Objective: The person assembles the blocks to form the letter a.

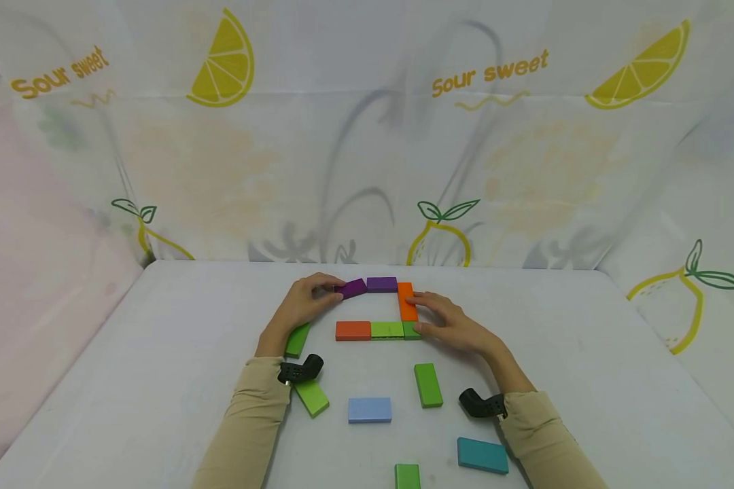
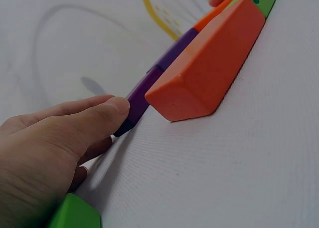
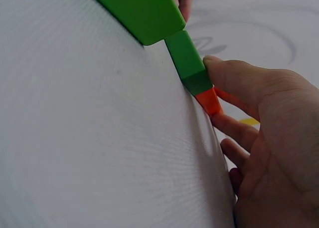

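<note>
My left hand point(image 1: 302, 302) pinches the outer end of a dark purple block point(image 1: 353, 288) between thumb and fingers. That block sits slightly askew, its far end meeting a second purple block point(image 1: 382, 284). From there an orange block point(image 1: 407, 305) runs toward me, down to a row made of a green block point(image 1: 411, 331), a light green block point(image 1: 387, 330) and a red-orange block point(image 1: 353, 331). My right hand point(image 1: 455, 327) has its fingertips against the orange block's outer side. In the right wrist view, its thumb touches the small green block point(image 3: 189, 58).
Beneath my left wrist lie a green block point(image 1: 296, 341) and a light green block point(image 1: 312, 398). Nearer me are another green block point(image 1: 428, 385), a pale blue block point(image 1: 370, 410), a teal block point(image 1: 482, 455) and one more green block point(image 1: 407, 477). A lemon-printed cloth point(image 1: 355, 136) hangs behind the white table.
</note>
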The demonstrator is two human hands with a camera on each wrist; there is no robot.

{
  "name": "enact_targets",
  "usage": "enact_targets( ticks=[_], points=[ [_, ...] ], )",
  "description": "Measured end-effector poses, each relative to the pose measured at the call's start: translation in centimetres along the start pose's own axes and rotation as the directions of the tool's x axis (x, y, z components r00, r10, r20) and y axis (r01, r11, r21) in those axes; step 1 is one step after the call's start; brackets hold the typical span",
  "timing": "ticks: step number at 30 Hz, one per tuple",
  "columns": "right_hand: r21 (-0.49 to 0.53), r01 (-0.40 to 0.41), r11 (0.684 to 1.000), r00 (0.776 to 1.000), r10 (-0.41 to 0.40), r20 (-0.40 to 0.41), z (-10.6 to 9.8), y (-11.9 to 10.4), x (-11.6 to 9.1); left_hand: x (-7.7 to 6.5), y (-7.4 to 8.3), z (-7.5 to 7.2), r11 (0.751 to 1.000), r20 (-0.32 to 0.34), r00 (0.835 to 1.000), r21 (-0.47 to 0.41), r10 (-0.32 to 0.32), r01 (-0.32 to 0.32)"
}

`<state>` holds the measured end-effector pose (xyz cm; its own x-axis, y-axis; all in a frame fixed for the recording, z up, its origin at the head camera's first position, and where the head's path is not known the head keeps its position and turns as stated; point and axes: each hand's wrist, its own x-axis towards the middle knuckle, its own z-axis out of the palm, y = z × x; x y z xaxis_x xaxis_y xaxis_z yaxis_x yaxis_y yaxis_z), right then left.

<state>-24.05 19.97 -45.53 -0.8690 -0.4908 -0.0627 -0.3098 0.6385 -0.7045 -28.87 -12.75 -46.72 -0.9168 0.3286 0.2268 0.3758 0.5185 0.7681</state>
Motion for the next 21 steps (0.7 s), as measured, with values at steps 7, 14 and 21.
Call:
enact_targets(
  ticks=[7, 14, 21],
  points=[
    [-0.006, 0.001, 1.000, 1.000, -0.002, -0.002, 0.00, -0.11, -0.03, -0.16, -0.18, 0.19, 0.999, -0.036, 0.998, 0.027, 0.048, -0.048],
    [0.013, -0.009, 1.000, 1.000, 0.009, -0.001, -0.13, -0.40, -0.11, 0.05, -0.18, 0.10, 1.000, -0.040, 0.999, 0.028, -0.002, 0.003],
    [0.173, -0.038, 0.984, 0.999, 0.041, -0.014, -0.81, -0.13, -0.62, 0.19, -0.14, -0.02, 0.999, -0.043, 0.999, 0.021, -0.033, 0.034]
  ],
)
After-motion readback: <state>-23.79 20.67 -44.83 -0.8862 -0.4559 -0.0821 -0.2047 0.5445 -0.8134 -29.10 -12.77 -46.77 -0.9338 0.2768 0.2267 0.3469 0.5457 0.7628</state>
